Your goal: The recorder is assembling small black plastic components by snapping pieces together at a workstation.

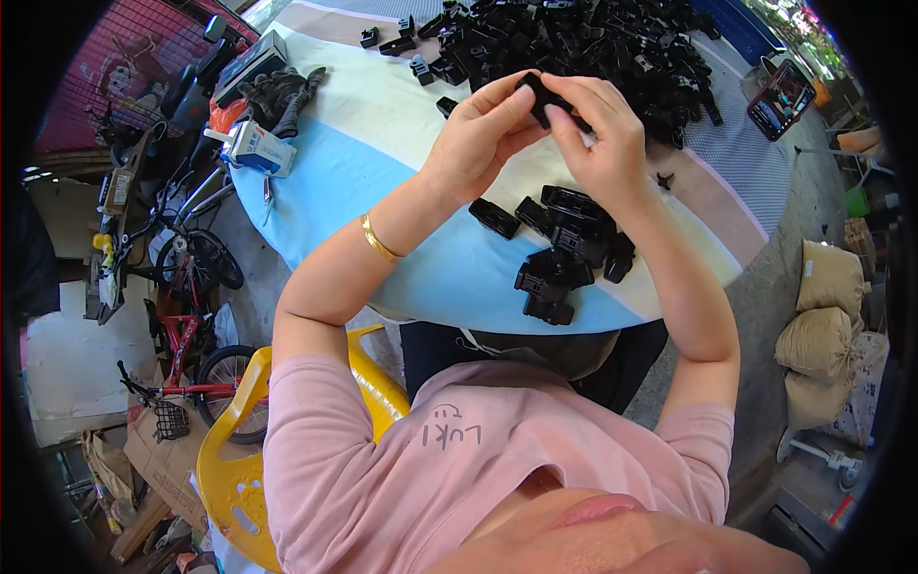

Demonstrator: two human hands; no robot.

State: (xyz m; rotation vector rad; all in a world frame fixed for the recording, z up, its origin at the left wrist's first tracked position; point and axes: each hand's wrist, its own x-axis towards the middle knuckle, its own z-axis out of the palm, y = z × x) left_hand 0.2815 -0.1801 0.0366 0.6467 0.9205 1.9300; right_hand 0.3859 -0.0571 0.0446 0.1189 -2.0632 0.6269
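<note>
Above the table, my left hand point(486, 129) and my right hand point(604, 129) meet around a small black plastic part point(537, 99). Fingers and thumbs of both hands press on it; its exact kind is too small to make out. Behind my hands spreads a large heap of black plastic parts point(574, 43). Closer to me, below my right wrist, lies a smaller cluster of black plastic pieces point(564, 253). One separate black piece point(494, 219) rests just left of that cluster.
A striped cloth covers the round table point(335, 182). On its left side are a blue-and-white box point(263, 150) and dark cloth gloves point(277, 100). A phone point(781, 100) stands at the right edge. A yellow chair point(234, 478), red bicycle point(182, 335) and tan sacks point(818, 335) surround the table.
</note>
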